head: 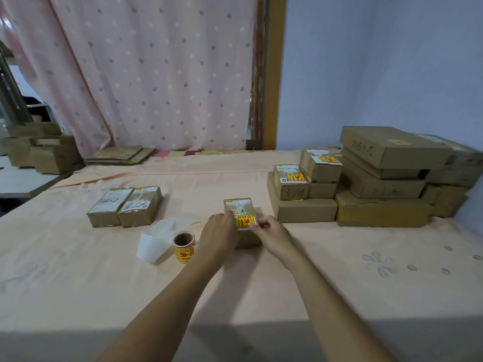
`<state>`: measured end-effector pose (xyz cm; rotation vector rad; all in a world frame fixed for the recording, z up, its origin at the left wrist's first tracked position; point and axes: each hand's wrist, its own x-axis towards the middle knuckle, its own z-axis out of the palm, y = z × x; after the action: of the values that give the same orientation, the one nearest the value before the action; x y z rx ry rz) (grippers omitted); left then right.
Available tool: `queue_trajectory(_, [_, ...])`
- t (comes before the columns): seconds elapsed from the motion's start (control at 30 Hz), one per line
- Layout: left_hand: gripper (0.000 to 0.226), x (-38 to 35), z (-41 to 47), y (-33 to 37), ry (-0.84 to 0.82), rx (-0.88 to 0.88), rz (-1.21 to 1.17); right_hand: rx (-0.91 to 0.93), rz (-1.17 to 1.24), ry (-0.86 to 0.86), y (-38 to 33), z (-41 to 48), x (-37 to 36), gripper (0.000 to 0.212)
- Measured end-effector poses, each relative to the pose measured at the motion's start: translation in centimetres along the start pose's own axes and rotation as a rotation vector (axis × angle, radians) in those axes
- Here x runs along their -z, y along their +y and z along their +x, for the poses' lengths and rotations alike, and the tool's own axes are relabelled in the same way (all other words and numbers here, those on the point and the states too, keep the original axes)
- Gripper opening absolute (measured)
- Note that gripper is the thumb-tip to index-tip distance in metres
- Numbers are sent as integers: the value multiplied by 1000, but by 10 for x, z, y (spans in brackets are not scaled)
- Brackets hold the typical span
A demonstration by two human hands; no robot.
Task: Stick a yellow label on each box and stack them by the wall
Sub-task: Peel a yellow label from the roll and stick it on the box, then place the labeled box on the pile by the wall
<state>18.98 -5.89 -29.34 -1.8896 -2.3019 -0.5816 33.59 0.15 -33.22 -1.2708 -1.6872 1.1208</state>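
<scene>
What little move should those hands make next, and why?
Probably smooth the yellow rectangular paper label flat. The left hand and right hand are both at its edges on the small brown cardboard box, which stands apart from the stacked brown cardboard boxes.

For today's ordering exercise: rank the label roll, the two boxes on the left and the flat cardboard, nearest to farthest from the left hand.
1. Label roll, just left of the left hand.
2. Two boxes, farther left.
3. Flat cardboard, by the curtain.
</scene>
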Motion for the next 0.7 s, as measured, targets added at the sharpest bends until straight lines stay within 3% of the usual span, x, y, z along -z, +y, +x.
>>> queue_trajectory(0.2, [20,18,-3,8,225,58,-337,110,121,57,-24,-7,15,35])
queue_trajectory(0.33, [22,33,-3,21,370,-28,-541,166,174,89,-51,-13,34,40])
queue_trajectory(0.5, [41,39,14,46,333,-36,-914,268,178,281,-69,-6,63,39])
queue_trajectory(0.7, [41,24,55,82,344,-5,-1042,284,148,398,-74,16,87,36])
